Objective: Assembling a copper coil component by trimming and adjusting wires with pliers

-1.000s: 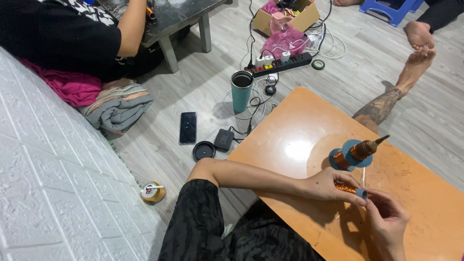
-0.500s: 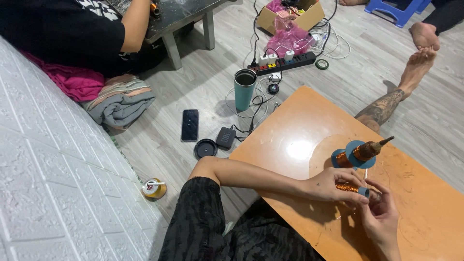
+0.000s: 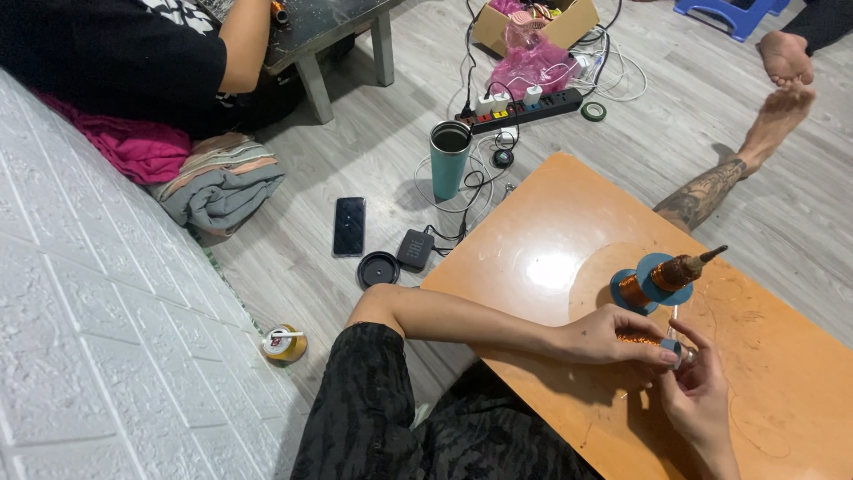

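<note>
A small coil [image 3: 668,345] is pinched between left hand [image 3: 613,336] and right hand [image 3: 702,396] — fingers closed on it, low over the worktop [image 3: 551,231]. Copper wire is partly wound on; spool [image 3: 657,277] just beyond, well stocked — winding judged unfinished.

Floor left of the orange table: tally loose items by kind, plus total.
Tumbler: 1
Phone: 1
Round black lid: 1
Black adapter: 1
Power strip: 1
Tape roll: 1
Can: 1
Total: 7
</note>
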